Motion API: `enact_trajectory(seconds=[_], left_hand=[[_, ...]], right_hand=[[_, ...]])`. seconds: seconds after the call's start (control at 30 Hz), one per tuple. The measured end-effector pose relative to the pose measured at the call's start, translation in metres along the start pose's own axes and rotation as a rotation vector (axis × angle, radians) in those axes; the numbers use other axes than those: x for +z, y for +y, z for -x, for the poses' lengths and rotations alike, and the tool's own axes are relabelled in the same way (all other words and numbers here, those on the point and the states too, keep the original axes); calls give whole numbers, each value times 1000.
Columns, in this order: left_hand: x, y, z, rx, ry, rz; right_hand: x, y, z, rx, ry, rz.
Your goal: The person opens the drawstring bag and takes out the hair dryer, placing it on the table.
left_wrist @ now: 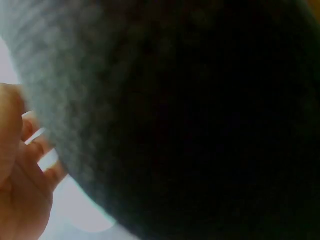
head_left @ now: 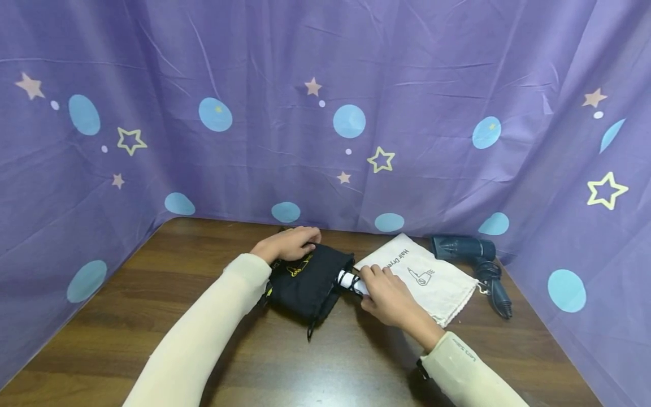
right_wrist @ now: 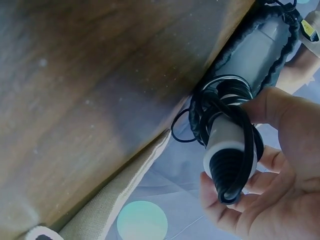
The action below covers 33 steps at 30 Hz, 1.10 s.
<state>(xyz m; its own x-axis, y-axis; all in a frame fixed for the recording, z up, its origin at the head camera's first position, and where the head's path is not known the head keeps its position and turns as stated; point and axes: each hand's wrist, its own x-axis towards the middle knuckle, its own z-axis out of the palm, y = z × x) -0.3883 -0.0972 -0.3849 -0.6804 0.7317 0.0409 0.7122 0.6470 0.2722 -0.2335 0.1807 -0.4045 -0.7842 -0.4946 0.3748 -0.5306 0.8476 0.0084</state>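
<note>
A black drawstring bag (head_left: 305, 288) with a yellow print lies on the table, its mouth facing right. My left hand (head_left: 291, 243) grips the bag's far left part; in the left wrist view, dark cloth covers most of the picture beside the hand (left_wrist: 22, 175). Out of the bag's mouth sticks the white handle (right_wrist: 227, 132) of a hair dryer, wound with its black cord (right_wrist: 235, 112). Its pale body (right_wrist: 257, 52) lies inside the bag, partly hidden. My right hand (head_left: 386, 294) holds this handle, thumb on one side and fingers curled on the other.
To the right, a white cloth drawstring bag (head_left: 432, 282) printed "Hair Dryer" lies flat, partly behind my right hand. Beyond it rests a dark blue hair dryer (head_left: 463, 249) with its cord bundled. A purple curtain (head_left: 285, 158) stands along the back and sides of the wooden table (head_left: 127, 316).
</note>
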Motion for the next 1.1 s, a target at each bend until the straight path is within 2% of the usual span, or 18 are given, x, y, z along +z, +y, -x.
enact_trajectory(seconds=[0.27,0.57,0.9,1.1], left_hand=[[0,-3,3,16,0,8],[2,-3,7,-40,-15,-55],[3,-14,19,-46,8,-83],[-1,-23,30,-62,-4,-65]], right_hand=[[1,0,-1,-1,5,-4],[1,1,0,10,-17,-10],[1,3,1,24,-31,-11],[1,7,4,39,-27,-17]])
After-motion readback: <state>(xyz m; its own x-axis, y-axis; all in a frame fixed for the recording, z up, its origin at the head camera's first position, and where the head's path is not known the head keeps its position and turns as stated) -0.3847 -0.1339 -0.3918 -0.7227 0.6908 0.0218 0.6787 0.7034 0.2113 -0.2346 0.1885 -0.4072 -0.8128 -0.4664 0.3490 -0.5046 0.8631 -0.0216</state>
